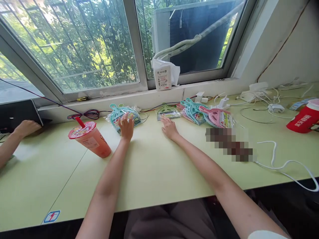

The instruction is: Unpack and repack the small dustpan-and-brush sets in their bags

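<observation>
My left hand rests on a pile of teal plastic-wrapped packs, shaped like small dustpans with looped handles. Its fingers are spread over the wrapping. To the right, my right hand reaches to the near edge of a single green wrapped pack; the fingers are stretched out and touch or nearly touch it. Beyond that hand lies another pile of wrapped packs, with teal ones and a pink one on top.
A red-lidded drink cup with a straw stands left of my left arm. Another person's hand is by a dark screen. A white cable, chargers and a red cup lie right. A tissue pack stands on the sill.
</observation>
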### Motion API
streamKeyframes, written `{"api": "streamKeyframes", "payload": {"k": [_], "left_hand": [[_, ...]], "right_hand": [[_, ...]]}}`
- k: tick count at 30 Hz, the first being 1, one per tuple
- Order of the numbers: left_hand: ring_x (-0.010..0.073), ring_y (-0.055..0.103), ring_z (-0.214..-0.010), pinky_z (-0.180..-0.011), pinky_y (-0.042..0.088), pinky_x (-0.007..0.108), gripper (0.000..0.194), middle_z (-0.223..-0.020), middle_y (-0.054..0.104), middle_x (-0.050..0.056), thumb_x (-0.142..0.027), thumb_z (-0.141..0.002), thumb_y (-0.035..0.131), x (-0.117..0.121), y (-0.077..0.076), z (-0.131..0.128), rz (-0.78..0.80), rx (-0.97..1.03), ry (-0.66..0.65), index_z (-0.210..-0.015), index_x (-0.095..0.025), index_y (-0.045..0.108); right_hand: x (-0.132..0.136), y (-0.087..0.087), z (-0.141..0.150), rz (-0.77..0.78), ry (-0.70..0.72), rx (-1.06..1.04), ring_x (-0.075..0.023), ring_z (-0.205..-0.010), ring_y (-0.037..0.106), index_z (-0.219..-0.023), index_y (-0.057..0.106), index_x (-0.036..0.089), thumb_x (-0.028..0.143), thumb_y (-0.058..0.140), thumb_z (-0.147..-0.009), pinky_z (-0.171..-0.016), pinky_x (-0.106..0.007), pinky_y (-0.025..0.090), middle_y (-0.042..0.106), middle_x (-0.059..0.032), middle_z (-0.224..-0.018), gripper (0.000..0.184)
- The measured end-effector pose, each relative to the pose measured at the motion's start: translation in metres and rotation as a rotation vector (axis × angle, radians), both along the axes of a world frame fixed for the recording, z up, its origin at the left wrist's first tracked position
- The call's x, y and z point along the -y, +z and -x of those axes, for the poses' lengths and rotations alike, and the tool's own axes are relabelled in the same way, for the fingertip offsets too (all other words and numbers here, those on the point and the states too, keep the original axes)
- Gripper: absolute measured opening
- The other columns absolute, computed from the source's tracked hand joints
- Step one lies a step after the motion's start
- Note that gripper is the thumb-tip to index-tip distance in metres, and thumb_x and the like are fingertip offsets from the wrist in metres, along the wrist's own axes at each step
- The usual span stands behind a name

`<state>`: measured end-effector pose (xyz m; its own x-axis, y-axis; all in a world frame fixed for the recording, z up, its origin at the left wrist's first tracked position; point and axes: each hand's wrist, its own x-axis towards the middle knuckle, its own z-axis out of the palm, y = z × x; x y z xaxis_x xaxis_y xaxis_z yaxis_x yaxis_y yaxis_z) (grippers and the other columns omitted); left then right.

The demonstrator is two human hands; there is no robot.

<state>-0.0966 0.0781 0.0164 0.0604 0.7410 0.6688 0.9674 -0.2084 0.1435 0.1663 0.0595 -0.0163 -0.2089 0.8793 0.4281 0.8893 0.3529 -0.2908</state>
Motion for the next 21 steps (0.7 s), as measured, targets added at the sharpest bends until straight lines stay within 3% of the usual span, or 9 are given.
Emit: {"api": "streamKeyframes", "payload": {"k": [2, 4, 7, 11, 16, 21], "left_hand": [[0.0246, 0.026, -0.144, -0.119, 0.015, 0.046, 0.042, -0.148, 0.042, 0.013, -0.023, -0.096, 0.031, -0.002, -0.009, 0.003, 0.111, -0.068, -0.128, -0.135, -0.019, 0.049], [0.0246, 0.030, -0.143, -0.118, 0.021, 0.041, 0.044, -0.147, 0.044, 0.014, -0.024, -0.094, 0.036, -0.007, -0.016, 0.012, 0.169, -0.073, -0.153, -0.137, -0.016, 0.047], [0.0250, 0.027, -0.144, -0.118, 0.021, 0.040, 0.056, -0.152, 0.037, 0.016, -0.033, -0.093, 0.041, -0.016, -0.022, 0.029, 0.160, 0.042, -0.020, -0.144, -0.009, 0.037], [0.0237, 0.025, -0.146, -0.119, 0.018, 0.041, 0.055, -0.155, 0.034, 0.012, -0.036, -0.096, 0.033, -0.029, -0.023, 0.046, 0.178, 0.150, 0.113, -0.145, -0.012, 0.038], [0.0237, 0.019, -0.148, -0.120, 0.013, 0.043, 0.055, -0.158, 0.026, 0.009, -0.037, -0.096, 0.030, -0.039, -0.025, 0.049, 0.209, 0.068, 0.108, -0.146, -0.015, 0.040], [0.0229, 0.020, -0.147, -0.120, 0.015, 0.045, 0.053, -0.158, 0.027, 0.008, -0.030, -0.096, 0.028, -0.042, -0.024, 0.050, 0.228, 0.073, 0.111, -0.146, -0.016, 0.040]], "right_hand": [[-0.024, -0.002, 0.002, 0.050, -0.080, 0.018, -0.0294, -0.145, 0.020, -0.147, 0.034, 0.016, 0.024, 0.046, -0.089, -0.115, -0.053, 0.019, 0.030, -0.0133, -0.157, 0.059], [-0.046, -0.004, 0.002, 0.081, -0.128, 0.024, -0.0298, -0.148, 0.013, -0.151, 0.025, 0.018, 0.030, 0.045, -0.091, -0.116, -0.059, 0.010, 0.021, -0.0120, -0.160, 0.065], [-0.068, -0.006, 0.000, 0.078, -0.164, 0.021, -0.0313, -0.149, 0.007, -0.154, 0.017, 0.021, 0.038, 0.045, -0.092, -0.113, -0.066, 0.000, 0.014, -0.0114, -0.162, 0.070], [-0.080, -0.007, -0.003, 0.188, -0.166, -0.007, -0.0349, -0.146, 0.018, -0.151, 0.027, 0.024, 0.047, 0.043, -0.093, -0.109, -0.071, -0.002, 0.025, -0.0141, -0.158, 0.065], [-0.063, -0.007, -0.002, 0.182, -0.048, 0.001, -0.0325, -0.140, 0.032, -0.141, 0.046, 0.033, 0.041, 0.041, -0.095, -0.110, -0.072, 0.002, 0.040, -0.0093, -0.152, 0.046], [-0.010, -0.005, -0.002, 0.135, 0.119, 0.001, -0.0322, -0.132, 0.044, -0.139, 0.048, 0.032, 0.039, 0.048, -0.093, -0.112, -0.069, 0.004, 0.048, -0.0085, -0.145, 0.046]]}}
